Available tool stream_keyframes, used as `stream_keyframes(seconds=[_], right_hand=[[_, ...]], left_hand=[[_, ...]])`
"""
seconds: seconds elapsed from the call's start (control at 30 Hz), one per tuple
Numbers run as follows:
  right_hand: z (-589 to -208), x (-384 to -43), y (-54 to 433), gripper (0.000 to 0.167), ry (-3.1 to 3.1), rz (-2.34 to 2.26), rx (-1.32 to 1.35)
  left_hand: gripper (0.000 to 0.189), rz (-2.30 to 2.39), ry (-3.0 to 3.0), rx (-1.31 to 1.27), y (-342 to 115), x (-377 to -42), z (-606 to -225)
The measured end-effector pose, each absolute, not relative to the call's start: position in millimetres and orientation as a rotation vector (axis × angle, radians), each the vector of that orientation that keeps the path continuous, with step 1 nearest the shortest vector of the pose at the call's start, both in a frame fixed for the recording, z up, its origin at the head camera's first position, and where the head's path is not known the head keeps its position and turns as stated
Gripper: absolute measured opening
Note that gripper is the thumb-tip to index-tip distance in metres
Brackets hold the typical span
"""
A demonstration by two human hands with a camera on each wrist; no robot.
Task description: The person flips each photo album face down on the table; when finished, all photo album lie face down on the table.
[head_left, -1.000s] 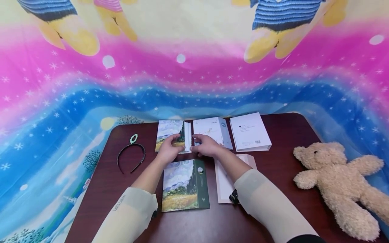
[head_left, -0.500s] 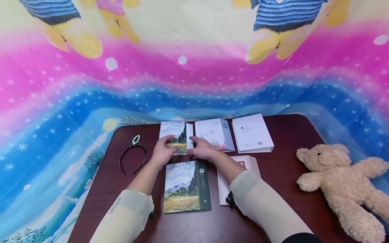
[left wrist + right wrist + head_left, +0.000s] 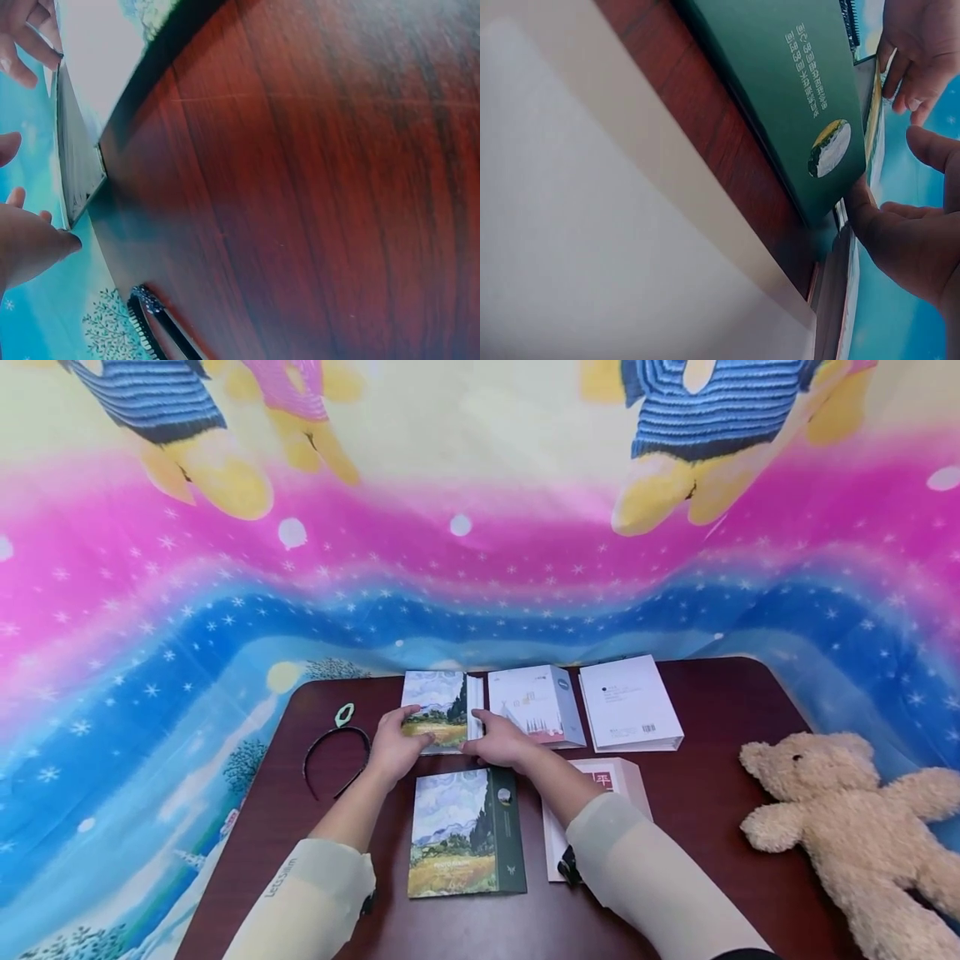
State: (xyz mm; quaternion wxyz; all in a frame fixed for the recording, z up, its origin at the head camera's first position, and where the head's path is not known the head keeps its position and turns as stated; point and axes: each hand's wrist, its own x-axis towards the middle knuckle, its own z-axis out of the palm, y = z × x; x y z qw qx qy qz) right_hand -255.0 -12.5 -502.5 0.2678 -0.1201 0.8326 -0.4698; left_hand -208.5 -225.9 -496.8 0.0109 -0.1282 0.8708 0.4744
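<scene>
At the back left of the table, a book (image 3: pixel 442 702) with a landscape-painting cover lies between both hands. My left hand (image 3: pixel 392 750) rests at its left side, forefinger and thumb spread over the near left part of the cover. At the right side, my right hand (image 3: pixel 501 742) touches the pale edge strip, thumb near the front corner. The left wrist view shows the left thumb by a corner of the book (image 3: pixel 79 165). In front lies a second book (image 3: pixel 450 831) with the same painting and a dark green spine (image 3: pixel 795 97).
Beside the hands lie a white illustrated book (image 3: pixel 525 702) and a plain white book (image 3: pixel 630 706). Under my right forearm is a book with a red label (image 3: pixel 602 781). A black headband (image 3: pixel 309 760) and green hair tie (image 3: pixel 344 715) lie left; a teddy bear (image 3: pixel 832 802) lies right.
My left hand has moved leftward across the painted cover to its left part. The right hand stays at the book's right edge. The whole view has shifted slightly.
</scene>
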Motion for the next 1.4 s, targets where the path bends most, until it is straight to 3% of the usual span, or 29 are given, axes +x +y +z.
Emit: stream_keyframes(seconds=[0.67,1.4], right_hand=[[-506,-255,-16,0.082,2.12,-1.372,-0.284],[-508,-250,-22,0.078,2.137,-1.361,-0.334]], left_hand=[[0.073,1.546,2.601,-0.463,-232,-214,-509],[0.067,1.524,2.626,-0.462,-239,-212,-512]])
